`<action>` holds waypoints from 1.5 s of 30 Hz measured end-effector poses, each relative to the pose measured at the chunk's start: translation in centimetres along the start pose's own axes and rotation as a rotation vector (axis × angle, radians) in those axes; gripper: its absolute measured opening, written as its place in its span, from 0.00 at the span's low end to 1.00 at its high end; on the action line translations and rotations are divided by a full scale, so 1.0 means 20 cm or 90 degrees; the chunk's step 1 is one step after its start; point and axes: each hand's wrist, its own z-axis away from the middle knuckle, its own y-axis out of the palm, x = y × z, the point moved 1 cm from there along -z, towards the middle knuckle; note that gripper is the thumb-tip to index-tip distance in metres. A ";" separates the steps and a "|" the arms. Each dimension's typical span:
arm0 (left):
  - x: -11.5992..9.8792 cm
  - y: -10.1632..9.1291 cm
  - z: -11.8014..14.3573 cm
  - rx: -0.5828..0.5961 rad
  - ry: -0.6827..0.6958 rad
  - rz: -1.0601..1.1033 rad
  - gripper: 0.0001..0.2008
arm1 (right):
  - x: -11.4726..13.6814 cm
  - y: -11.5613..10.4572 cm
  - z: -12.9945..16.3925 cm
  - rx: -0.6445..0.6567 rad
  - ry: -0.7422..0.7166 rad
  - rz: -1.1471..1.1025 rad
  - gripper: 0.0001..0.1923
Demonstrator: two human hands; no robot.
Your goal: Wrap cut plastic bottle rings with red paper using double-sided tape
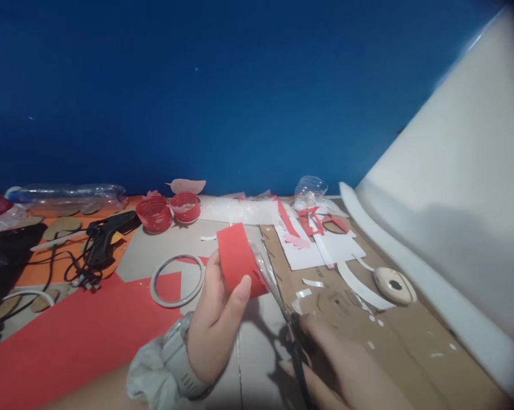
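Pinching a curved red paper strip (239, 259), left hand (216, 324) fingers clamp it; right hand (342, 364) grips metal scissors (278, 296).

Two hands in view: left hand (216, 327) and right hand (346, 370), lower centre of frame. One pair of scissors (274, 290). One red paper strip (239, 259) held up at centre. Two red ribbed plastic rings (154, 214) (185, 206), upper centre-left. One grey flat ring (177, 281) left of centre. One black glue gun (105, 233) at left. One large red sheet (77, 336), lower left. One cream round tape dispenser (394, 285) at right. One wristwatch (177, 356).
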 end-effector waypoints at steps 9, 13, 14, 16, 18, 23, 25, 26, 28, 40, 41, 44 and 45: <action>-0.01 0.02 0.00 0.043 0.000 -0.015 0.25 | 0.03 -0.03 -0.01 -0.059 0.010 0.017 0.05; -0.03 0.02 0.00 0.059 0.004 -0.008 0.23 | 0.04 -0.02 0.00 -0.049 0.015 0.037 0.04; -0.04 0.03 0.00 0.069 0.009 -0.002 0.22 | 0.03 -0.01 0.00 -0.044 0.017 0.039 0.04; -0.05 0.03 -0.01 0.082 0.013 0.015 0.21 | 0.03 0.00 0.01 -0.040 0.020 0.039 0.04; -0.05 0.04 -0.01 0.086 0.005 0.027 0.20 | 0.02 0.01 0.01 -0.036 0.023 0.034 0.04; -0.06 0.04 -0.01 0.078 0.002 0.032 0.19 | 0.00 0.04 0.02 -0.048 0.020 0.037 0.03; -0.06 0.04 -0.01 0.085 0.007 0.042 0.18 | -0.01 0.05 0.02 -0.060 0.020 0.050 0.03; -0.06 0.04 -0.01 0.083 0.008 0.045 0.17 | -0.01 0.05 0.02 -0.066 0.019 0.057 0.03; -0.07 0.04 -0.02 0.078 0.004 0.047 0.17 | 0.00 0.06 0.02 -0.079 0.014 0.067 0.03; -0.08 0.06 -0.02 0.101 -0.005 0.087 0.11 | 0.02 0.05 0.00 -0.070 0.051 0.068 0.02; -0.08 0.06 -0.02 0.102 -0.005 0.089 0.11 | 0.01 0.05 0.00 -0.071 0.049 0.069 0.02; -0.08 0.06 -0.03 0.106 0.000 0.096 0.11 | 0.00 0.06 0.01 -0.089 0.029 0.063 0.03; -0.08 0.06 -0.03 0.105 0.000 0.095 0.10 | -0.01 0.06 0.01 -0.098 0.021 0.065 0.03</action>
